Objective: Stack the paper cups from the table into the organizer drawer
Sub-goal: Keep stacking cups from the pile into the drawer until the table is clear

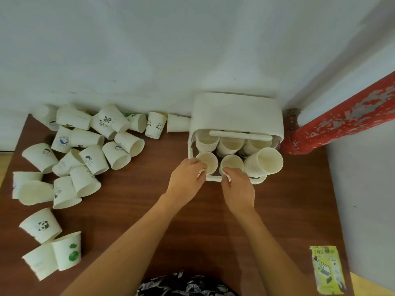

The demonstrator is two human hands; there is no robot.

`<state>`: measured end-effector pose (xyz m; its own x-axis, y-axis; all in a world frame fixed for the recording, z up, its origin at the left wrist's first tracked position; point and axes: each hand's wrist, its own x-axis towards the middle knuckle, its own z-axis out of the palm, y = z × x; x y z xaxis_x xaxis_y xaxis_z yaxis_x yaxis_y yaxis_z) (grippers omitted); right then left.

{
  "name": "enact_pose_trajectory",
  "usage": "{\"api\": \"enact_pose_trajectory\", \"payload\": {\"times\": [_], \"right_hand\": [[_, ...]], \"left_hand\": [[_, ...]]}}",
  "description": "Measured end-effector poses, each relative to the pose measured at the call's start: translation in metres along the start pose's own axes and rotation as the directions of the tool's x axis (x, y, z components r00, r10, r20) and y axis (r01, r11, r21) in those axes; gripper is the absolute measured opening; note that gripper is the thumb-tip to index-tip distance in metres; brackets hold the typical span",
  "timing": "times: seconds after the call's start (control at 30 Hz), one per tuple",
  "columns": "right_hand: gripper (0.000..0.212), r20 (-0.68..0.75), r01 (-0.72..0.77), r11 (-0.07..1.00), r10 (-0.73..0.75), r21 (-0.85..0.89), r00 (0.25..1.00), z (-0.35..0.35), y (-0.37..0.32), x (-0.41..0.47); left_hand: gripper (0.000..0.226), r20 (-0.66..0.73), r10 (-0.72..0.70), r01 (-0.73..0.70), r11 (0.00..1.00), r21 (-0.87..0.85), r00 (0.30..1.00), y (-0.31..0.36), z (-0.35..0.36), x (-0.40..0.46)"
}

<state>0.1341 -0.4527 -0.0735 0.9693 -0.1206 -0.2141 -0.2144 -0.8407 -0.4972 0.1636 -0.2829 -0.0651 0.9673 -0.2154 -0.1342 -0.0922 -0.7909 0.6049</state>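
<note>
Looked down on a dark brown wood surface (192, 221) pushed into a corner of pale walls (149, 50). Saw a red pipe (342, 122) with peeling paint on the right, slanting down to the back corner. Saw a yellow-green paper sticker (327, 272) stuck flat near the right front edge.

Found a white organizer drawer (237, 116) at the back right, against the wall, pulled open toward the person. Held upright paper cups in two rows inside, plus one tall stack of cups (265, 161) tilted at the front right corner.

Had the left hand (188, 178) curled at the rim of the front left cup (207, 163), fingers pinching its edge. Had the right hand (239, 189) pinching the near rim of the front middle cup (233, 163), fingers bent. Both arms bare.

Lay many loose paper cups (85, 150) in a messy heap on the left side, most tipped over, some with small pandas, a whale or green dots. Sat two more (156, 127) along the back wall, just beside the drawer
</note>
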Motion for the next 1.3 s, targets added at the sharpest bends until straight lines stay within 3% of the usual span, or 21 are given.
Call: {"api": "enact_pose_trajectory", "payload": {"times": [0.23,0.5,0.7,0.83,1.0,1.17,1.3], "right_hand": [[0.026,0.143,0.160,0.986,-0.165,0.045,0.976,0.032,-0.061,-0.036],[0.025,0.401,0.342,0.936,-0.347,0.087,0.848,0.094,-0.131,-0.095],[0.029,0.463,0.312,0.950,-0.284,0.018,0.839,0.143,-0.176,-0.149],[0.035,0.464,0.227,0.973,-0.220,0.041,0.858,0.183,-0.213,-0.184],[0.056,0.500,0.226,0.974,-0.205,0.020,0.841,0.231,-0.257,-0.218],[0.070,0.568,0.214,0.976,-0.151,-0.045,0.809,0.265,-0.280,-0.232],[0.056,0.490,0.172,0.982,-0.113,-0.076,0.864,0.276,-0.282,-0.230]], "left_hand": [[0.018,-0.020,-0.146,0.147,0.988,0.053,0.989,-0.056,-0.050,-0.075],[0.019,-0.158,-0.383,0.403,0.907,0.124,0.910,-0.132,-0.092,-0.189],[0.026,-0.192,-0.481,0.500,0.864,0.059,0.855,-0.214,-0.116,-0.259],[0.037,-0.199,-0.562,0.590,0.798,0.123,0.803,-0.265,-0.134,-0.300],[0.048,-0.049,-0.673,0.675,0.735,0.070,0.738,-0.312,-0.134,-0.333],[0.048,0.092,-0.614,0.621,0.778,-0.100,0.784,-0.328,-0.126,-0.334],[0.043,0.082,-0.573,0.579,0.801,-0.152,0.815,-0.324,-0.127,-0.328]]}}
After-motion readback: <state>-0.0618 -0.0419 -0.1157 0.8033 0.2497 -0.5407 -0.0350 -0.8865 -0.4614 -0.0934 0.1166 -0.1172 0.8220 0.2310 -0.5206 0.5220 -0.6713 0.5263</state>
